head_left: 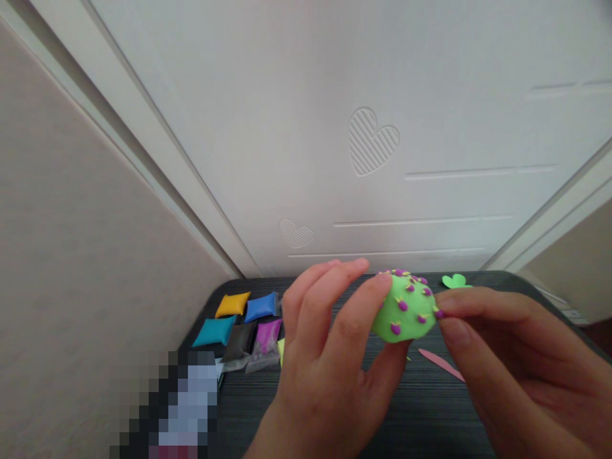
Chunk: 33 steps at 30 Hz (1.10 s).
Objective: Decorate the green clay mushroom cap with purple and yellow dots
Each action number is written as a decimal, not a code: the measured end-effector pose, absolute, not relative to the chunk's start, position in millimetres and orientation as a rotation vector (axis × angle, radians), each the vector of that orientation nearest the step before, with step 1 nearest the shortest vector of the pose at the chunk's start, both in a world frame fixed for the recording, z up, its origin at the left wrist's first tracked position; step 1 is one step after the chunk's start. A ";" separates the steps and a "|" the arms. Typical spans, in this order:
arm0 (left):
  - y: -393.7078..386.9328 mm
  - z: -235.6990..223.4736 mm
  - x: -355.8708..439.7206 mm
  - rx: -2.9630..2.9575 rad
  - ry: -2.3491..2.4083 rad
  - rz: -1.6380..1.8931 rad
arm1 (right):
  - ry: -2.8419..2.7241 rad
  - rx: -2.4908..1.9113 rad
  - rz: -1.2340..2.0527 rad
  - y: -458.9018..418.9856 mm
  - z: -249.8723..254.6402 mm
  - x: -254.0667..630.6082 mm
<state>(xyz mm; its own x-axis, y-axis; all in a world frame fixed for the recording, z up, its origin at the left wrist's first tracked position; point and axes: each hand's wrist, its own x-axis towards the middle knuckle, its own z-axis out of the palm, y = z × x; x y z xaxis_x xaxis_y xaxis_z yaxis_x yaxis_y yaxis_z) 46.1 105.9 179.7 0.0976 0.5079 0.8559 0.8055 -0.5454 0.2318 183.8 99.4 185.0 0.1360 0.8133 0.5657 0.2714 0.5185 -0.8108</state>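
Observation:
My left hand (325, 344) holds a light green clay ball (404, 315) between thumb and fingers, above a dark table (430, 408). The ball is studded with small purple dots and tiny yellow bits. My right hand (516, 370) pinches a small purple clay bit (438, 313) against the ball's right side, thumb and forefinger pressed together. A pink clay tool (440, 363) lies on the table under the hands. A green clay piece (455, 280) with rounded lobes lies at the far edge.
Several small clay packets lie at the table's left: yellow (232, 304), blue (261, 306), teal (214, 331), black (239, 341) and purple (266, 336). A white door (373, 146) with embossed hearts stands right behind the table. A pixelated patch covers the lower left.

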 end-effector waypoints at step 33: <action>98.4 184.6 51.6 -1.980 -1.354 -1.307 | -1.783 -1.017 -0.079 110.4 176.5 192.9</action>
